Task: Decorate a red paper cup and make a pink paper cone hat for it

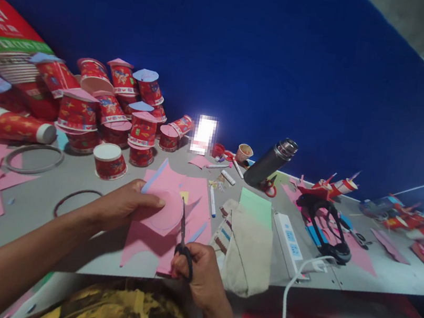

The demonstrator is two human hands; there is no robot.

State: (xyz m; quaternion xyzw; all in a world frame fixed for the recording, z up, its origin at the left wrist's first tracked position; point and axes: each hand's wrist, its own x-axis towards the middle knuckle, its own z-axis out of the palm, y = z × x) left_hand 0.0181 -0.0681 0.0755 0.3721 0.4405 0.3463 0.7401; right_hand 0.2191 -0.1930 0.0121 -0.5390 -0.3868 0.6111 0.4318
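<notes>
My left hand (125,203) pinches a piece of pink paper (166,210) with a drawn curved outline and a blue strip along its upper left edge. In my right hand (199,271) is a pair of black-handled scissors (183,229), fingers in the loops and blades pointing up. The blades lie at the right edge of the held paper. Under both hands more pink sheets (204,197) are spread on the grey table.
Stacked red paper cups (79,112) stand at the left, with a lone cup (109,161) nearer. A dark thermos (269,162), a folded cloth (249,255), a power strip (287,244) and a black headset (324,223) are to the right. A blue marker (212,201) lies beyond my hands.
</notes>
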